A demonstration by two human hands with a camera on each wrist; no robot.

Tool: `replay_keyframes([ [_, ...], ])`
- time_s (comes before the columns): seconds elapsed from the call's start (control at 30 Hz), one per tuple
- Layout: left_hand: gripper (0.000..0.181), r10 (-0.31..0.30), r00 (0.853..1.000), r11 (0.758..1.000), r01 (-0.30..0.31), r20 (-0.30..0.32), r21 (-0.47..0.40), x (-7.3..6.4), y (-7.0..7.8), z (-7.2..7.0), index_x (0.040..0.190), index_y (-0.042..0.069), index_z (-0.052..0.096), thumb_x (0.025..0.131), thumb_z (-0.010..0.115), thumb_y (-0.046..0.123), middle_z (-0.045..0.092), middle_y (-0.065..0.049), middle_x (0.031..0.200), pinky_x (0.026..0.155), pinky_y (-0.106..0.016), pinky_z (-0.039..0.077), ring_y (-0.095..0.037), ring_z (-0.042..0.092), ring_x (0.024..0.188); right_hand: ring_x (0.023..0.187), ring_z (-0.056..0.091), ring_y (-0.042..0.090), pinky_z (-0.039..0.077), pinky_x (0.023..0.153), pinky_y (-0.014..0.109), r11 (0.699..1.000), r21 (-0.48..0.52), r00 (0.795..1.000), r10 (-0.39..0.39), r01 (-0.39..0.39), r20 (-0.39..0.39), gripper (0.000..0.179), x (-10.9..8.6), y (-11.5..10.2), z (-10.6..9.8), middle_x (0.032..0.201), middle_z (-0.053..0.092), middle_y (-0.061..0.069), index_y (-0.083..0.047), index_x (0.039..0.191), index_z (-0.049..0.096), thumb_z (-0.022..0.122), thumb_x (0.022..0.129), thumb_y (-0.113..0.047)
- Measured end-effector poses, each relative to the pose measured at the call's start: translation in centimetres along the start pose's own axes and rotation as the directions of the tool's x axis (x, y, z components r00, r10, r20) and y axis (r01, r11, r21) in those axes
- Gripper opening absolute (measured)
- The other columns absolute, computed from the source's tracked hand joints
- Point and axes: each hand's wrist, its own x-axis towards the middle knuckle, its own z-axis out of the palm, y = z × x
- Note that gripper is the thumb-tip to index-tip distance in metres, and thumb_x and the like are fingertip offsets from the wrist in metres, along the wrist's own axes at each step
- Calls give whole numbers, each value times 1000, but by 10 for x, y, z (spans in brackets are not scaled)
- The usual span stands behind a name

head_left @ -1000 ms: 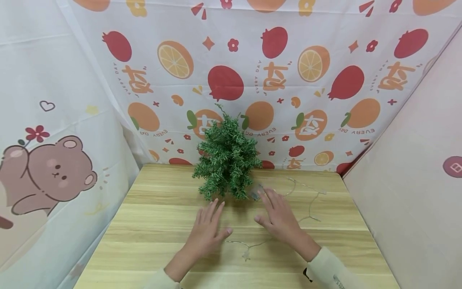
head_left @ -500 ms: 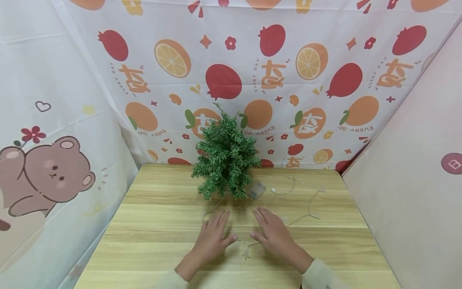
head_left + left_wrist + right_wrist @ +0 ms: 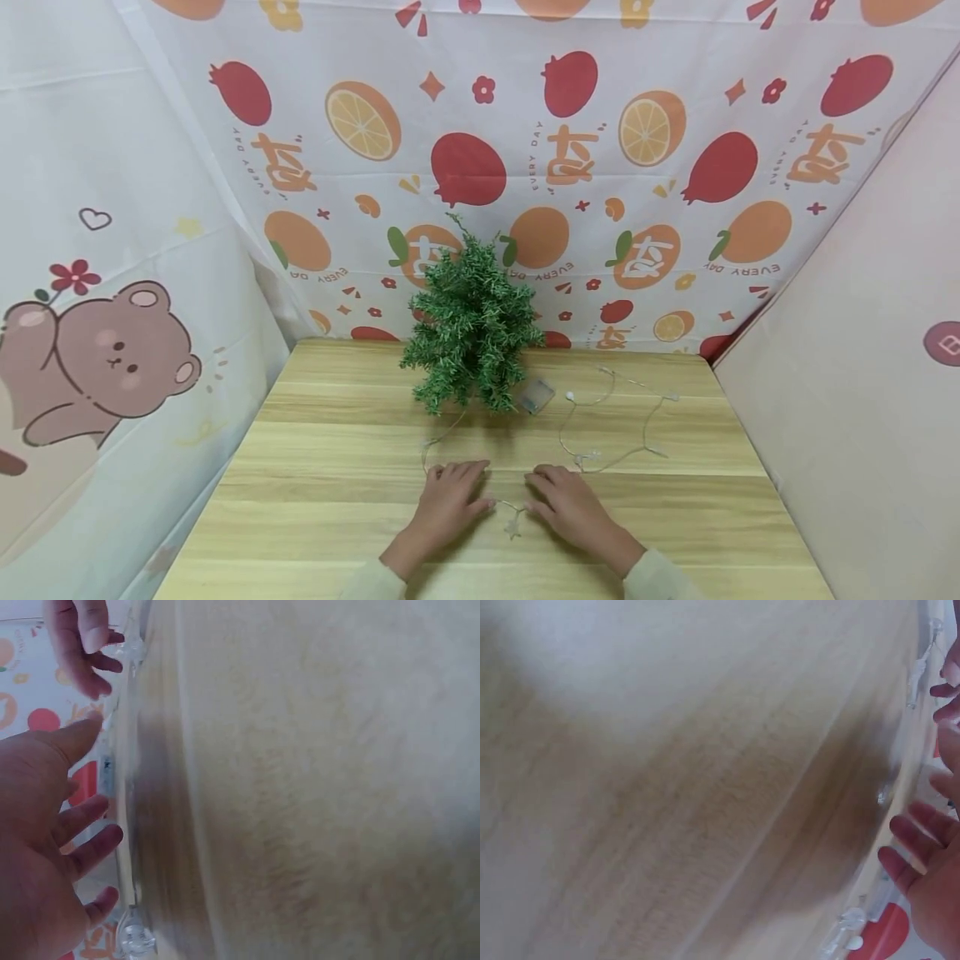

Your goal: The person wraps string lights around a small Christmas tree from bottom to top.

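In the head view my left hand [image 3: 448, 504] and right hand [image 3: 573, 508] are held palms down over the front half of the table, a short gap between them. Their fingers are relaxed and grip nothing. A thin string of lights [image 3: 643, 433] runs in loops over the tabletop and passes near both hands. One star-shaped light [image 3: 513, 528] lies between the two thumbs. The left wrist view shows the left hand [image 3: 45, 825] with its fingers spread; the right hand [image 3: 930, 877] looks likewise loose in the right wrist view.
A small green artificial tree [image 3: 472, 325] stands at the back middle of the wooden table [image 3: 300, 467]. Beside its base lies a clear battery box [image 3: 536, 397]. Printed cloth [image 3: 495, 108] hangs behind the table, with more cloth on both sides.
Both hands have drawn back towards the front of the table and closer together. The right hand has left the battery box, which is now in full sight; tree and box have stayed put.
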Motion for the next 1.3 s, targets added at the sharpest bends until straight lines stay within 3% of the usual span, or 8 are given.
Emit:
replay_keyframes([
  [0.2, 29, 25, 1000, 999, -25, 13, 46, 1, -3, 9, 113, 20, 72, 90, 75, 37, 69, 3, 112, 94, -54, 37, -22, 58, 106, 103, 59, 13, 51, 93, 36, 997, -32, 996, -77, 76, -40, 34, 1, 2, 9, 117, 65, -5, -17, 124, 71, 69, 95, -36],
  [0.33, 12, 71, 997, 995, -70, -15, 73, 1, -3, 11, 96, 25, 74, 89, 76, 34, 67, 10, 98, 87, -48, 37, -15, 54, 94, 94, 57, 9, 50, 85, 30, 994, -37, 993, -102, 100, -63, 23, 2, 0, 12, 106, 64, -9, -19, 114, 73, 72, 94, -31],
  [0.5, 9, 104, 994, 991, -100, -37, 90, 0, -2, 14, 82, 30, 71, 89, 76, 31, 64, 15, 88, 84, -46, 36, -10, 49, 86, 86, 55, 6, 47, 79, 26, 993, -25, 989, -116, 114, -91, 8, 4, -3, 15, 93, 63, -12, -22, 99, 74, 73, 93, -27],
  [0.73, 13, 94, 995, 991, -90, -41, 103, 0, -1, 15, 79, 29, 69, 91, 74, 29, 64, 16, 86, 83, -44, 34, -10, 50, 85, 87, 56, 6, 48, 82, 28, 992, -29, 986, -125, 122, -107, 6, 5, -7, 17, 91, 62, -13, -24, 94, 74, 75, 91, -28],
  [1.07, 11, 99, 992, 995, -98, -75, 24, 2, 6, 4, 82, 26, 69, 92, 73, 25, 69, 18, 80, 87, -44, 34, -8, 52, 81, 84, 58, 5, 46, 79, 28, 997, 15, 993, -76, 78, -86, 6, 5, -11, 6, 87, 65, -15, -24, 90, 70, 71, 94, -28],
  [1.17, 8, 132, 984, 991, -128, -117, 38, 1, 6, -2, 83, 24, 72, 90, 75, 25, 70, 17, 79, 89, -46, 36, -10, 55, 81, 80, 62, 3, 46, 77, 28, 996, 49, 992, -69, 74, -105, 6, 6, -11, -6, 87, 69, -15, -21, 90, 71, 71, 94, -26],
  [1.3, 7, 197, 963, 978, -181, -183, 99, -1, 1, -11, 80, 24, 75, 85, 80, 25, 72, 15, 79, 90, -48, 39, -11, 55, 80, 76, 63, 2, 46, 75, 27, 994, 38, 989, -94, 99, -116, 8, 6, -11, -22, 85, 71, -12, -17, 91, 75, 71, 94, -23],
])
